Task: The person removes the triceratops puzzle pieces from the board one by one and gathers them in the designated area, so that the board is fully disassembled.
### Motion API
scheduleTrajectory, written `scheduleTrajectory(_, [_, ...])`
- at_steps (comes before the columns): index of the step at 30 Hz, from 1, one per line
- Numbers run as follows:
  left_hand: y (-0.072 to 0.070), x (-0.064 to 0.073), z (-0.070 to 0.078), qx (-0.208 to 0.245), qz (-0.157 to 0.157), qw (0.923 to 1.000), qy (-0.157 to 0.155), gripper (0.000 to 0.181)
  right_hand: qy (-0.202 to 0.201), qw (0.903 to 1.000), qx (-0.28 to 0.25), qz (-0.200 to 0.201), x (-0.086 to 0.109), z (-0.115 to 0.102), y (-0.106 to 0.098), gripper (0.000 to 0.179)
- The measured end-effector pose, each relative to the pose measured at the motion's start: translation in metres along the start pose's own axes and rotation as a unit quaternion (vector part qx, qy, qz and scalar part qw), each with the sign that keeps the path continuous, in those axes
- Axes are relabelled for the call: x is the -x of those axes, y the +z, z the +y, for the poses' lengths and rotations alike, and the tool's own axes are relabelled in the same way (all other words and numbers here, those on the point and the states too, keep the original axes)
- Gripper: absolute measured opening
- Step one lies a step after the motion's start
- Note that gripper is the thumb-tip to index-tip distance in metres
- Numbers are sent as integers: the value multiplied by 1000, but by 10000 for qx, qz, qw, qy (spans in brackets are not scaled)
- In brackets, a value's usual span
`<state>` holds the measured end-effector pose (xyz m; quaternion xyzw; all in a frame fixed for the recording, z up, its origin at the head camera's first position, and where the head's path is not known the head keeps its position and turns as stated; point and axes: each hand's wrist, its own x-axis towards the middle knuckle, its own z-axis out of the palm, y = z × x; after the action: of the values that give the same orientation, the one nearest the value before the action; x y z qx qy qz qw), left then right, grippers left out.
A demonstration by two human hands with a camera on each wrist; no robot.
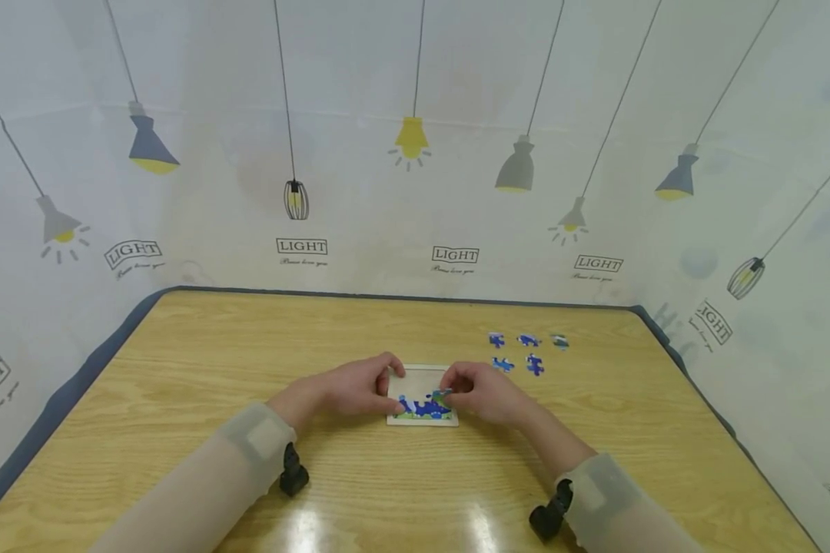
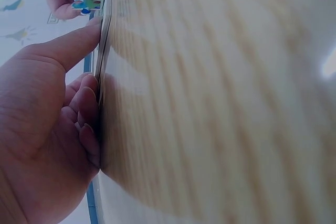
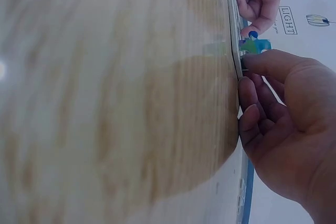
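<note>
A small jigsaw tray (image 1: 422,378) with a pale rim lies on the table, its lower part filled with joined blue and green pieces. My left hand (image 1: 356,388) holds the tray's left side, thumb at the lower left and index finger near the upper left corner. At the right side, my right hand (image 1: 487,393) pinches a green-and-blue jigsaw piece (image 3: 256,44) between thumb and fingers. That piece stands tilted up from the tray in the right wrist view. Its lower edge is at the tray; whether it fits there I cannot tell.
Several loose jigsaw pieces (image 1: 535,365) lie on the wooden table (image 1: 249,338) beyond my right hand, to the right of the tray. A light wall covering (image 1: 360,261) printed with lamps stands behind the table's far edge.
</note>
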<state>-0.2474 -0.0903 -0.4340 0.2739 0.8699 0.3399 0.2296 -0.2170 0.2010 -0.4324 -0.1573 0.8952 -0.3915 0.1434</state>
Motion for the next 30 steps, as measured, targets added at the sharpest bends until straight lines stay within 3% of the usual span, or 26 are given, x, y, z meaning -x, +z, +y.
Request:
scheduleTrajectory(6, [0, 0, 1, -46, -18, 10000, 43, 53, 89, 9999, -38, 72, 0, 0, 0, 6])
scheduleTrajectory(11, [-1, 0, 3, -62, -10, 10000, 58, 53, -8, 9996, 260, -59, -1, -3, 0, 7])
scheduleTrajectory(17, [-1, 1, 2, -54, -4, 10000, 25, 53, 156, 9984, 541, -80, -1, -8, 0, 8])
scheduleTrajectory(23, [-1, 0, 1, -85, 9, 10000, 16, 53, 105, 9992, 392, -58, 1, -9, -4, 4])
scheduleTrajectory(30, [0, -1, 0, -102, -16, 9999, 96, 52, 135, 9999, 2, 57, 5, -4, -11, 18])
